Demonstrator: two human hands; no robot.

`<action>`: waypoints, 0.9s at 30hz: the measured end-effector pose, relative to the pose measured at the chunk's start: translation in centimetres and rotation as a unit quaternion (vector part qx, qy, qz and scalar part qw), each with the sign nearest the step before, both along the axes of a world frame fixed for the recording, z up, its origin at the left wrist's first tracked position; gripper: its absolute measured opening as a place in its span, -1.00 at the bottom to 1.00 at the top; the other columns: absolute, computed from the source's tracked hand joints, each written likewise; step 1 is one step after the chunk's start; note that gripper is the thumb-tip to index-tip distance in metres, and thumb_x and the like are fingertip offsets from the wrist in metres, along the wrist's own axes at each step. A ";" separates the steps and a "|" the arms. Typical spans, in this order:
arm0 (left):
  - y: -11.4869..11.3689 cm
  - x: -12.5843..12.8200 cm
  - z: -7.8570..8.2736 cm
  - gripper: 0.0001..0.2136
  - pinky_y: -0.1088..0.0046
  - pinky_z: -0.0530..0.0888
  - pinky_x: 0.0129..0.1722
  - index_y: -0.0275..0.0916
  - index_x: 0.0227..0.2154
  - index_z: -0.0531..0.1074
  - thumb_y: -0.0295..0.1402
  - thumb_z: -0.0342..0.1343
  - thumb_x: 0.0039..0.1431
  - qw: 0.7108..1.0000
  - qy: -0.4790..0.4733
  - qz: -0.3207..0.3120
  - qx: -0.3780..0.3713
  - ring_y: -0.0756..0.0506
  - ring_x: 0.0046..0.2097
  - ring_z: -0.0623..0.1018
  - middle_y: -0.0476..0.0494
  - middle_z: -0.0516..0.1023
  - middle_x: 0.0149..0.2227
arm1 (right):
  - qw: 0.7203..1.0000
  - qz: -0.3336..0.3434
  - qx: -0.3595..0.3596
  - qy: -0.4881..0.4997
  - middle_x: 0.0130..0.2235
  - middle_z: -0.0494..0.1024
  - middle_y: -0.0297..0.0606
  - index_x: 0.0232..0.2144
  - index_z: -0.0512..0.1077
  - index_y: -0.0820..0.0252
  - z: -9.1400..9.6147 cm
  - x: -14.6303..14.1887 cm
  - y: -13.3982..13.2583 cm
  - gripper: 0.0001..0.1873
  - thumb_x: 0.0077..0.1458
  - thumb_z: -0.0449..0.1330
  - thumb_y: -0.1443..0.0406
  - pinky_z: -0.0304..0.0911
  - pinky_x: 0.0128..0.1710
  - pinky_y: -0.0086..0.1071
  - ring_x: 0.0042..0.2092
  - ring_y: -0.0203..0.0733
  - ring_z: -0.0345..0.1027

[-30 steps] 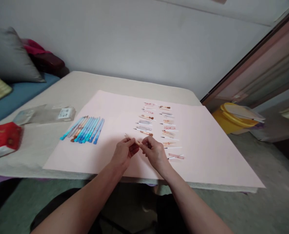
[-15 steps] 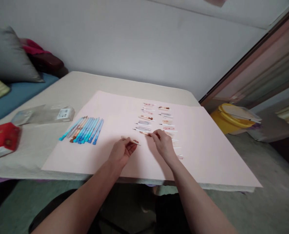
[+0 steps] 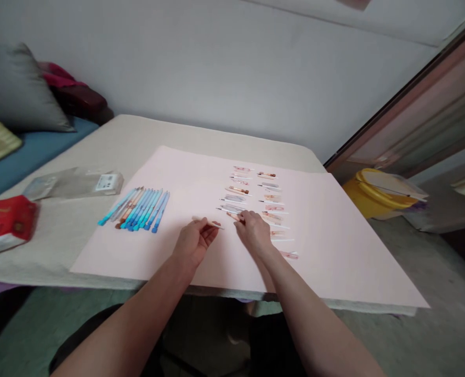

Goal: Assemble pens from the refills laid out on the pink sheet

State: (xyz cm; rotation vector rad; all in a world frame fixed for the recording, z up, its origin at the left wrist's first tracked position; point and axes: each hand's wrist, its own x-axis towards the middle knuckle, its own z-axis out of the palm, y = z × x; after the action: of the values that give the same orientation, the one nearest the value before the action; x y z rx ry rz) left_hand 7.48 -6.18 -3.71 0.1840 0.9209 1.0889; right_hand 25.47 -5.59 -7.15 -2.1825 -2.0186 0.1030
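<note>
1. Pinching a thin pale stick (image 3: 207, 222) between thumb and fingertips, the left hand (image 3: 195, 242) hovers low over the pink sheet (image 3: 334, 235). The stick juts out past the fingers on both sides, and one end points toward the right hand (image 3: 253, 230).
2. The right hand is just beside the left, palm down and fingers curled. Its fingertips are at an orange piece (image 3: 233, 214) lying on the sheet. I cannot tell whether they grip the piece or only touch it.
3. Beyond the right hand and to its right, small pieces (image 3: 272, 198) lie in two columns of several rows. Each lies crosswise with a thin white rod by it. These look like the share already laid out, and the orange piece sits at the near end of the left column.
4. Well to the left of the left hand, a bundle of blue and orange pens (image 3: 136, 208) lies side by side on the sheet. They are whole, with no hand near them. Judging by that, a good share looks not yet done.
5. Farther left of that hand, off the sheet on the worktop (image 3: 138, 136), lie a clear packet (image 3: 73, 183) and a red pack (image 3: 7, 222).
</note>
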 end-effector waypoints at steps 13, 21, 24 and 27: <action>1.0 -1.0 -0.1 -0.91 0.50 0.52 -0.39 -0.35 -0.49 0.34 -0.59 0.03 0.09 0.994 0.005 0.098 -0.040 -0.01 -0.43 0.53 -0.19 0.50 -0.50 | 0.991 0.096 0.081 0.043 -0.25 0.45 -0.22 -0.29 0.39 0.15 1.2 -1.6 -0.7 -0.81 0.21 0.00 0.24 0.07 -0.32 -0.42 -0.17 -0.18 0.25; 1.3 -1.2 -0.1 -0.92 0.50 0.52 -0.39 -0.37 -0.49 0.35 -0.57 0.03 0.09 0.994 0.014 0.104 -0.006 0.00 -0.45 0.52 -0.19 0.49 -0.51 | 0.973 0.193 0.124 0.032 -0.33 0.40 -0.22 -0.35 0.41 0.16 4.0 -2.1 -3.0 -0.76 0.24 -0.02 0.23 0.05 -0.33 -0.42 -0.22 -0.18 0.20; 1.1 -1.0 -0.3 -0.92 0.50 0.51 -0.39 -0.36 -0.49 0.34 -0.56 0.04 0.09 0.994 0.033 0.104 0.009 0.00 -0.45 0.52 -0.19 0.49 -0.50 | 0.971 0.202 0.129 0.015 -0.35 0.38 -0.23 -0.40 0.39 0.16 3.9 -2.1 -3.3 -0.76 0.23 -0.01 0.25 0.03 -0.34 -0.41 -0.24 -0.19 0.17; 0.8 -0.8 -0.3 -0.92 0.49 0.50 -0.37 -0.34 -0.49 0.33 -0.55 0.04 0.09 0.993 0.047 0.100 0.036 0.00 -0.44 0.53 -0.18 0.50 -0.48 | 0.970 0.208 0.127 0.007 -0.34 0.37 -0.24 -0.39 0.39 0.16 3.8 -2.1 -3.4 -0.80 0.23 0.01 0.27 0.01 -0.36 -0.41 -0.24 -0.19 0.16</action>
State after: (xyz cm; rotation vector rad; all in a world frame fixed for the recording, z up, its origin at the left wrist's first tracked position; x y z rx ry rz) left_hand 6.64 -5.34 -4.01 0.2083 1.0009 1.3084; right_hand 23.34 -9.01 -3.32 -1.5826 -2.3048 -0.0865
